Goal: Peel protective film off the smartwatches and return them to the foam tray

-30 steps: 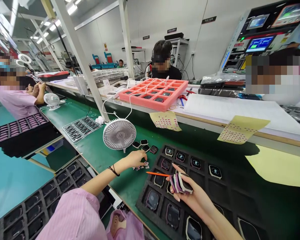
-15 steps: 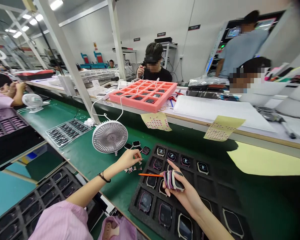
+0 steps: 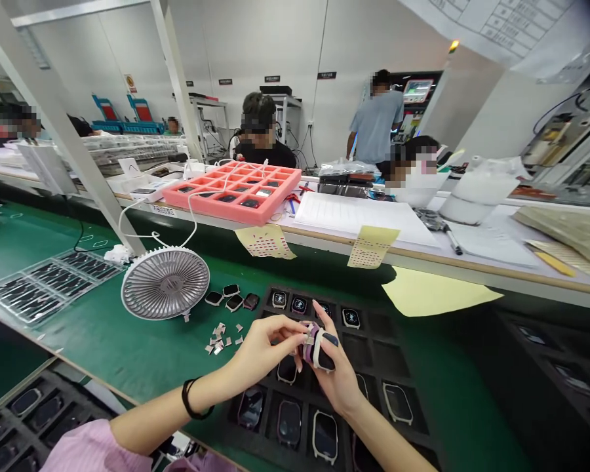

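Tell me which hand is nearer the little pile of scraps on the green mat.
Left. The left hand is right beside the little pile of scraps. The right hand is farther off to the pile's right, over the black foam tray, gripping a stack of watch cases.

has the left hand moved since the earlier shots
Yes: the left hand has moved right, away from the small scraps on the green mat, to the stack of watch cases in the right hand.

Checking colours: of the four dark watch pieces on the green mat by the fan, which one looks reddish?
The rightmost watch piece: its casing looks dark red, while the other three look black.
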A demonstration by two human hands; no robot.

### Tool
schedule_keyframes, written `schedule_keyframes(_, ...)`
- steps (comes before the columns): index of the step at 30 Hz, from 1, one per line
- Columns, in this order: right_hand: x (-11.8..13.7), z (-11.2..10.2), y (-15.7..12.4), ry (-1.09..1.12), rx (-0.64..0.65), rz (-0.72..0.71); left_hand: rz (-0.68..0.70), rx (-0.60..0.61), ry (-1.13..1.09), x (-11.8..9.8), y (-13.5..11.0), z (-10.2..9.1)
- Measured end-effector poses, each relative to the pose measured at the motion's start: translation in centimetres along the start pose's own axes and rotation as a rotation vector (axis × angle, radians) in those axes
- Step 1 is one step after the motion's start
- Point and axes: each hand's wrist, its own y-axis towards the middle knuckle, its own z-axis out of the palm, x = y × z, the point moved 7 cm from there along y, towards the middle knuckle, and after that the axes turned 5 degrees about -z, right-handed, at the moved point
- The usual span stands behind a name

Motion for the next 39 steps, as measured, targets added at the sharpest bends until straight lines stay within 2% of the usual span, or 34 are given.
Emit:
schedule_keyframes(6, 0.4, 0.0, 0.0, -0.011, -0.001, -0.036, 0.149, -0.11, 0.143, -1.5, -0.3, -0.6)
schedule_keyframes(14, 0.7, 0.0, 0.0, -0.025, -0.021, -0.06, 0.155, -0.132, 0.102, -1.5, -0.3, -0.3)
schedule_keyframes(19, 0.5, -0.1, 0.1, -0.025, -0.021, -0.052, 0.204, -0.171, 0.166, -2.0, -0.4, -0.4)
schedule_keyframes(29, 0.3, -0.1, 0.0, -0.043, -0.012, -0.056, 0.123, -0.147, 0.062, -0.6, 0.0, -0.5)
schedule_keyframes(39, -0.2, -0.6, 0.3, -0.079, 0.025, -0.089, 0.196, -0.188, 0.117, 0.3, -0.5, 0.0)
